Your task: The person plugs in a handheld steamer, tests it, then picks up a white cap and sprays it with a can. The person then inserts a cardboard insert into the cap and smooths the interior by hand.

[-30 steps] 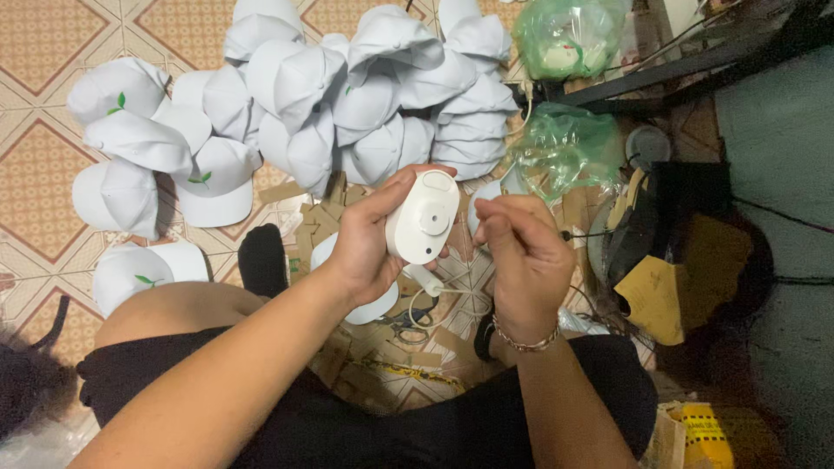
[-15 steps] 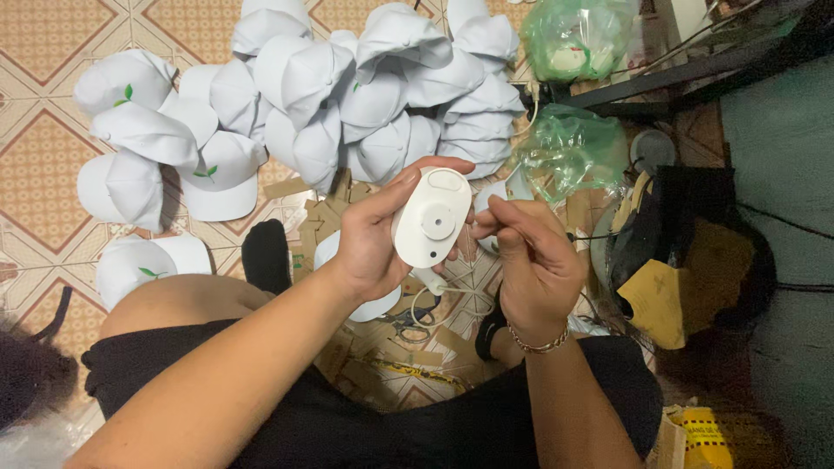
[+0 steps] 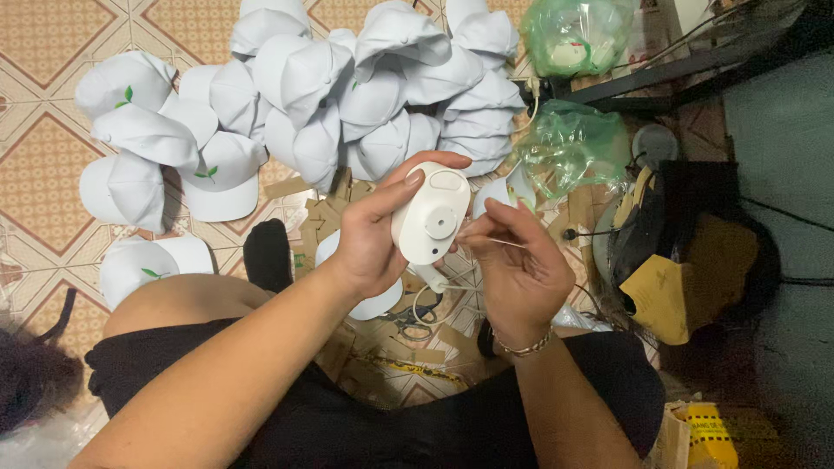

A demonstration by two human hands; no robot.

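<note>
Here, at the centre of the frame, my left hand (image 3: 373, 239) grips a cream plastic device (image 3: 430, 215) while my right hand (image 3: 517, 269) pinches what looks like a thin needle (image 3: 502, 242) beside it, white caps (image 3: 304, 95) heaped above.

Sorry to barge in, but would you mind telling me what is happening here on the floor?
A person sits on the tiled floor and holds a small white plastic device up in the left hand. The right hand pinches a thin white thread or wire right beside the device. A heap of white caps, some with a small green leaf mark, lies just beyond the hands. Green plastic bags sit to the right, and cardboard scraps lie below the hands.
</note>
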